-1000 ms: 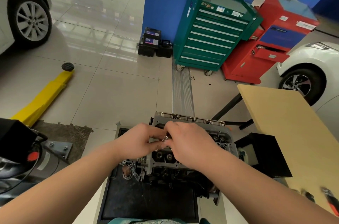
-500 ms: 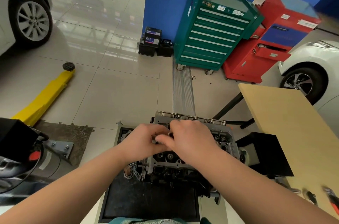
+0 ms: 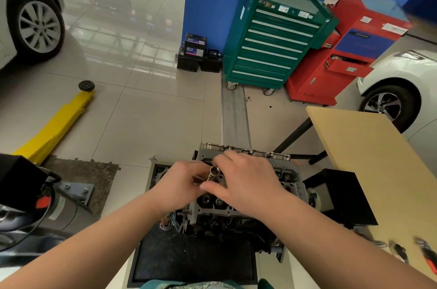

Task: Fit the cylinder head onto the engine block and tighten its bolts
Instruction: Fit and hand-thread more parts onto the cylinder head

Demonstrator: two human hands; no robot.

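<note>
The grey cylinder head (image 3: pixel 287 178) sits on the dark engine block (image 3: pixel 227 225), low in the middle of the view. Over its left half my left hand (image 3: pixel 182 182) and my right hand (image 3: pixel 246 182) meet. Between their fingertips they pinch a small shiny metal socket (image 3: pixel 214 171) that stands upright with its open end up. What lies under the socket is hidden by my fingers. Valve wells show on the head's near and right parts.
The engine stands over a black tray (image 3: pixel 189 262). A wooden table (image 3: pixel 378 170) with hand tools (image 3: pixel 425 258) is at the right, a black box (image 3: pixel 343 196) beside it. A yellow lift arm (image 3: pixel 59 123), green tool cabinet (image 3: pixel 272 35), red cabinet (image 3: pixel 343 57) and two cars surround.
Both hands have stayed over the head's left half while the fingers shifted. The socket's open end now shows between them.
</note>
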